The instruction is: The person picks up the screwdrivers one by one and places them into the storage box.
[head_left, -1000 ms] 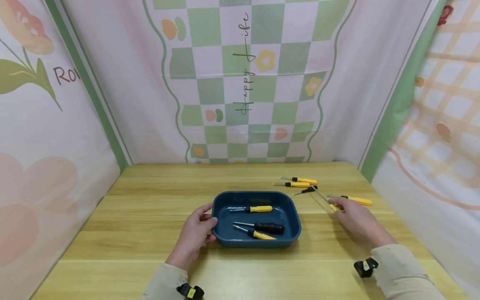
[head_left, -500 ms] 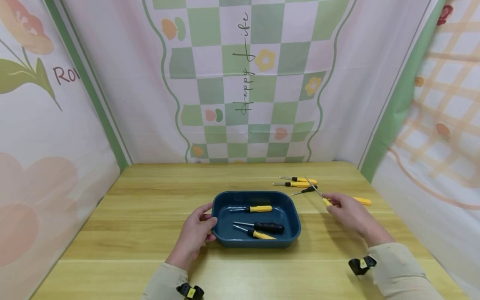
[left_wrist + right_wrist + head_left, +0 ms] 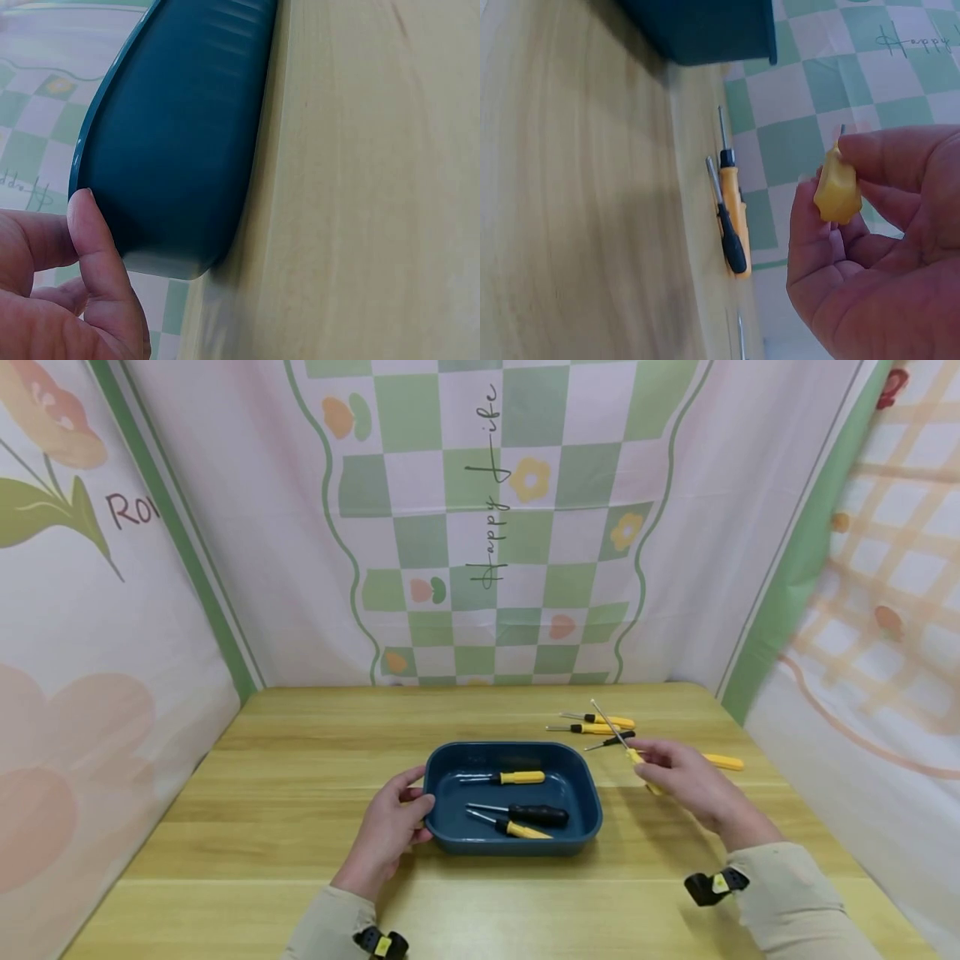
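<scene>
R hand (image 3: 686, 781): screwdriver (image 3: 838, 193); L hand (image 3: 392, 818): tray (image 3: 172, 131)

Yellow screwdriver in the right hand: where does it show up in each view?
Head: lower right of centre; the yellow screwdriver points up and left from the right hand.
Left wrist: not in it.
Right wrist: right of centre, handle end toward the camera.
Shared landmark: the blue box, low centre, upper left and top, respectively.

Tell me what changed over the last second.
The right hand moved left toward the tray, carrying the yellow screwdriver it already held; nothing was let go. The left hand stayed on the tray's edge, and the three screwdrivers inside stayed put.
</scene>
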### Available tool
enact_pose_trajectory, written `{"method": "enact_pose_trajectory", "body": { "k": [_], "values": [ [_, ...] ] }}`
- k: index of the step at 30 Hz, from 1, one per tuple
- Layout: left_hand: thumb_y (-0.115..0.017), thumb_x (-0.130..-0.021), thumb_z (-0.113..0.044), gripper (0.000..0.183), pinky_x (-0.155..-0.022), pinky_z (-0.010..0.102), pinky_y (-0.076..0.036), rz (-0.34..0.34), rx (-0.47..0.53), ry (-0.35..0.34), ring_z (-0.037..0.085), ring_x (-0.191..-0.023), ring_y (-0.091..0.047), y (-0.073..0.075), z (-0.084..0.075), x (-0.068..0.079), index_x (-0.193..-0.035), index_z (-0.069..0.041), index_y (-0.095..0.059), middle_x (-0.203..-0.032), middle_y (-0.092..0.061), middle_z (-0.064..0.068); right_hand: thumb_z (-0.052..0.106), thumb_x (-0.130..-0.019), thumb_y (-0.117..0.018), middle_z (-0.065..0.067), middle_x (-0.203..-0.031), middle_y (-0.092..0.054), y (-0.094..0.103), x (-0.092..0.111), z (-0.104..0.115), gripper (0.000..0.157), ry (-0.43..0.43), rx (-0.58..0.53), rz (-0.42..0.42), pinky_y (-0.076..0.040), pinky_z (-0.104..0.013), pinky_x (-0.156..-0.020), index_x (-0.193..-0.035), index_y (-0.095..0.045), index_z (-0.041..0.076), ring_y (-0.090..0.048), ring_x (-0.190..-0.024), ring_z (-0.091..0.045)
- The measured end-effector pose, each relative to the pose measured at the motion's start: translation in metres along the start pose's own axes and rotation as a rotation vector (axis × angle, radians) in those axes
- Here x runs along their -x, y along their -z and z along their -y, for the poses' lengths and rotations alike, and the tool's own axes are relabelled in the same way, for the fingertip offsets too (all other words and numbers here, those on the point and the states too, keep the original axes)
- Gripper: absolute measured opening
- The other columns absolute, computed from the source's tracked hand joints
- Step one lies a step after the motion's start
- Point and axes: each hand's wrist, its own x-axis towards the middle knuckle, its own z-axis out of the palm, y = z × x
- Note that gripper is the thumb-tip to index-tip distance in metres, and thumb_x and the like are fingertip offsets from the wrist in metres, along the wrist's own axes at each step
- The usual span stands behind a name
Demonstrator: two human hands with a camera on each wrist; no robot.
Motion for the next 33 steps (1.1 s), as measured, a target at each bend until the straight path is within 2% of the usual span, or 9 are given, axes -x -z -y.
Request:
{"method": "enact_pose_trajectory", "body": {
  "k": [3,6,11,22,28,33],
  "values": [
    [-0.061,-0.104,-0.011,0.051,-0.060,0.024,-0.057,0.001,0.002,0.000,0.020,-0.073,-0.058,0.000,0.000,0.000,-0.154,-0.012,-0.050,-0.129,-0.048,0.016,0.021,-0.106,-0.060,-0.017,-0.115,-0.055,-0.001,-0.001,0.003,0.055,0.001,-0.067,0.028,-0.055,-0.035,-0.075,-0.155,-0.044,0.000,-0.055,-0.097,-0.023],
    [-0.060,-0.105,-0.010,0.051,-0.060,0.024,-0.057,0.003,0.004,-0.001,0.020,-0.073,-0.058,0.000,0.000,0.000,-0.154,-0.012,-0.050,-0.129,-0.048,0.016,0.022,-0.106,-0.060,-0.022,-0.125,-0.056,-0.002,-0.002,0.006,0.057,-0.006,-0.114,0.050,-0.056,-0.036,-0.079,-0.157,-0.042,0.001,-0.058,-0.103,-0.026],
    [-0.060,-0.105,-0.010,0.051,-0.060,0.024,-0.057,0.003,0.005,-0.001,0.020,-0.073,-0.057,0.000,0.000,0.001,-0.154,-0.013,-0.049,-0.129,-0.048,0.016,0.021,-0.107,-0.059,-0.027,-0.137,-0.055,-0.002,-0.003,0.009,0.057,-0.010,-0.155,0.079,-0.057,-0.039,-0.083,-0.158,-0.041,0.004,-0.058,-0.109,-0.027],
    [-0.060,-0.105,-0.010,0.051,-0.060,0.024,-0.057,0.003,0.007,-0.001,0.019,-0.073,-0.058,0.000,0.000,0.001,-0.154,-0.012,-0.050,-0.128,-0.048,0.016,0.019,-0.105,-0.063,-0.013,-0.117,-0.058,-0.009,-0.004,0.019,0.056,0.058,-0.245,0.131,-0.055,-0.033,-0.075,-0.154,-0.045,0.000,-0.058,-0.099,-0.018],
    [-0.060,-0.105,-0.011,0.051,-0.060,0.024,-0.057,0.003,0.001,-0.002,0.020,-0.074,-0.059,0.000,0.000,0.001,-0.155,-0.013,-0.049,-0.130,-0.048,0.016,0.017,-0.106,-0.060,-0.014,-0.105,-0.055,-0.012,-0.006,0.024,0.053,0.057,-0.239,0.169,-0.053,-0.030,-0.072,-0.155,-0.047,0.003,-0.055,-0.095,-0.022],
    [-0.060,-0.105,-0.012,0.051,-0.061,0.024,-0.058,0.004,0.002,-0.001,0.020,-0.074,-0.059,0.000,0.001,0.001,-0.155,-0.013,-0.048,-0.129,-0.048,0.016,0.017,-0.107,-0.059,-0.016,-0.108,-0.056,-0.014,-0.007,0.030,0.051,0.067,-0.210,0.192,-0.052,-0.030,-0.073,-0.155,-0.047,0.005,-0.055,-0.094,-0.022]
  ]
}}
